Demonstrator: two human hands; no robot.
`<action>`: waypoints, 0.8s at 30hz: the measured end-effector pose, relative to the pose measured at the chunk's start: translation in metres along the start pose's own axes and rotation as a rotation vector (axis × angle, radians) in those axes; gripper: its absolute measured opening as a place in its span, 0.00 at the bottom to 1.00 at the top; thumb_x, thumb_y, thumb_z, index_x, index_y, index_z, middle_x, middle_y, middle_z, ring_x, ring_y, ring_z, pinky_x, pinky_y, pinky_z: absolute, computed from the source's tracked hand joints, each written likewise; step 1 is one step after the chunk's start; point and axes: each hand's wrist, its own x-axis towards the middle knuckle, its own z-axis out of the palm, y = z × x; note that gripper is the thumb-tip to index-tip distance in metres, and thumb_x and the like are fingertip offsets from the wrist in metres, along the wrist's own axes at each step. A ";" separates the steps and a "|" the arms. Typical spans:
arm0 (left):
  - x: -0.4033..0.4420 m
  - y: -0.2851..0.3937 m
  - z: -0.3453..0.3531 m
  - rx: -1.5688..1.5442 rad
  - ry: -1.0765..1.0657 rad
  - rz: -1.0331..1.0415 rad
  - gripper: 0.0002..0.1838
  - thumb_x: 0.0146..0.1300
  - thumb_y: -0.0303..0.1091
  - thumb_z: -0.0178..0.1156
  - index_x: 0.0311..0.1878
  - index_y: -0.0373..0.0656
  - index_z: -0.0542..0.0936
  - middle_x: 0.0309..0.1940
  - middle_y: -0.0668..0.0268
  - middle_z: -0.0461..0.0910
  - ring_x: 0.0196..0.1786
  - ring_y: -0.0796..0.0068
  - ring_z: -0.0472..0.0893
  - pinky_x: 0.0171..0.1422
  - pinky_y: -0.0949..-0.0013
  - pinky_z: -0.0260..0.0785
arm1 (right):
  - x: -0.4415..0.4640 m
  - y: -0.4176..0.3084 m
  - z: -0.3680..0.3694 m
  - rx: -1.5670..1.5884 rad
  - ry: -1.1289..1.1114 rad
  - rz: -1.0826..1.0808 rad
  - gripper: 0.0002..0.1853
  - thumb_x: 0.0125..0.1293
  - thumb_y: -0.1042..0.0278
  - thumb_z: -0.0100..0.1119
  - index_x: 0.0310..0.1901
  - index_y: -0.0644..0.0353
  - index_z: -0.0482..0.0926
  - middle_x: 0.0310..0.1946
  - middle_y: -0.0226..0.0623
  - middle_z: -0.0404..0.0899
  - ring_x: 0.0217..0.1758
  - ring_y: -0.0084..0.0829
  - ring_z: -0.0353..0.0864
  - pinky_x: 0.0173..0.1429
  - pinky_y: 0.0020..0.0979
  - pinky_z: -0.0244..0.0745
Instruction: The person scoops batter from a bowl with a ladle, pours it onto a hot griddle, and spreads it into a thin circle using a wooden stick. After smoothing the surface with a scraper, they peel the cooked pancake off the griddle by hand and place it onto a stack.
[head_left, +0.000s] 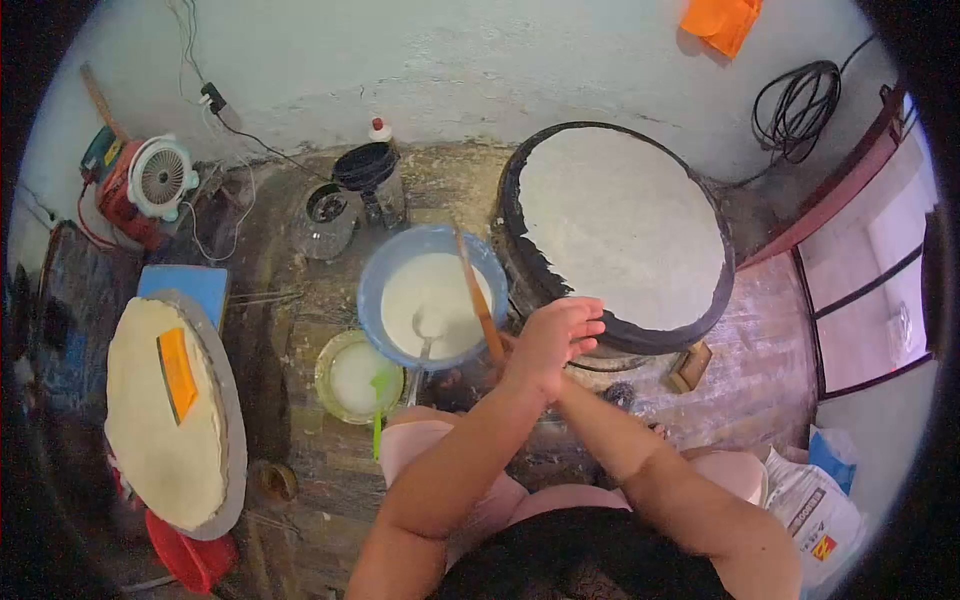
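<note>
My forearms cross, the left one above the right. My left hand (562, 338) is at the near edge of a round black griddle (512, 225), its fingers apart with nothing in them. A thin white sheet of batter (625, 225) covers most of the griddle, ragged on its left side. My right hand (507, 350), partly hidden behind my left wrist, is closed around the lower end of a long wooden stick (474, 285). The stick lies over a blue basin (375, 325) of white batter (425, 285). A metal ladle (426, 345) rests in the basin.
A green bowl (328, 400) of white liquid with a green spoon (379, 405) stands beside the basin. Stacked pale flatbreads (160, 400) carry an orange packet (178, 375) at left. Behind are a black container (368, 170) and a fan (163, 176). A white sack (815, 515) sits at right.
</note>
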 end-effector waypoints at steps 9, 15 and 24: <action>-0.012 0.030 -0.017 -0.136 -0.025 0.162 0.18 0.57 0.36 0.50 0.47 0.35 0.72 0.43 0.60 0.75 0.44 0.68 0.75 0.49 0.68 0.66 | -0.019 0.123 0.026 0.275 -0.305 0.342 0.16 0.60 0.66 0.53 0.50 0.59 0.70 0.33 0.33 0.75 0.29 0.27 0.76 0.33 0.29 0.74; -0.076 0.099 -0.078 -0.305 0.295 0.777 0.13 0.57 0.29 0.52 0.46 0.36 0.72 0.40 0.61 0.75 0.41 0.69 0.76 0.43 0.69 0.68 | -0.078 0.152 0.013 0.250 -0.200 0.478 0.18 0.63 0.73 0.46 0.55 0.65 0.64 0.35 0.42 0.77 0.28 0.29 0.77 0.29 0.25 0.73; -0.186 0.128 -0.317 1.537 1.670 0.470 0.16 0.51 0.29 0.54 0.45 0.38 0.74 0.43 0.52 0.74 0.43 0.53 0.75 0.48 0.59 0.66 | -0.088 0.187 -0.003 0.297 -0.086 0.541 0.17 0.62 0.72 0.48 0.54 0.60 0.67 0.34 0.40 0.77 0.29 0.33 0.79 0.33 0.30 0.75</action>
